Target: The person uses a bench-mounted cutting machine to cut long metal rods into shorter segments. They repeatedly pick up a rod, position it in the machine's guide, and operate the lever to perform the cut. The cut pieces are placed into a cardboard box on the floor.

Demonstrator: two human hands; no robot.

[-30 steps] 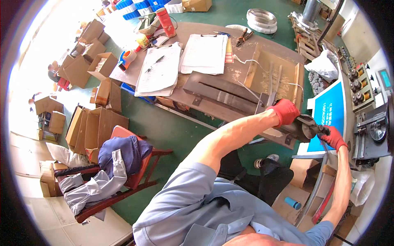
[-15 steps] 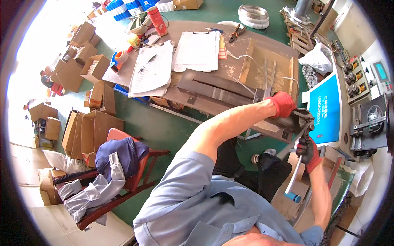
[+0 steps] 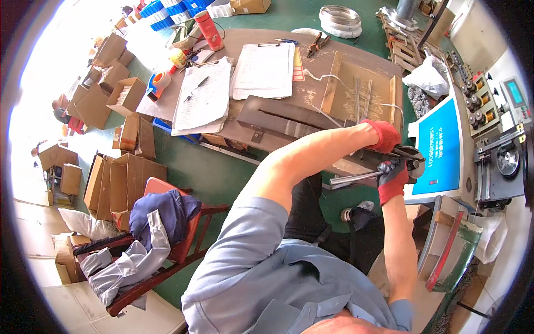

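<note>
My right hand (image 3: 392, 175), in a red and black glove, is wrapped round a silver metal lever (image 3: 356, 179). The lever points left from a dark metal bending-type tool (image 3: 413, 158) at the table's right end. Just above it, my left hand (image 3: 382, 136), in a red glove, is closed at the tool's back side; its fingers and anything in them are hidden. Several thin metal rods (image 3: 364, 97) lie on the wooden-framed board beyond the left hand. A dark slotted metal block (image 3: 283, 119) stretches along the near table edge, left of my hands.
Clipboards with papers (image 3: 262, 69), pliers (image 3: 318, 43), a red bottle (image 3: 208, 30) and a tape dispenser (image 3: 158, 84) lie on the table (image 3: 311, 94). A blue-screened machine (image 3: 439, 147) stands close on the right. A chair with clothes (image 3: 167, 222) and cardboard boxes (image 3: 128, 181) are at left.
My right hand has swung the lever round from pointing down toward me to pointing left, moving up and left with it. The left hand stays almost in place.
</note>
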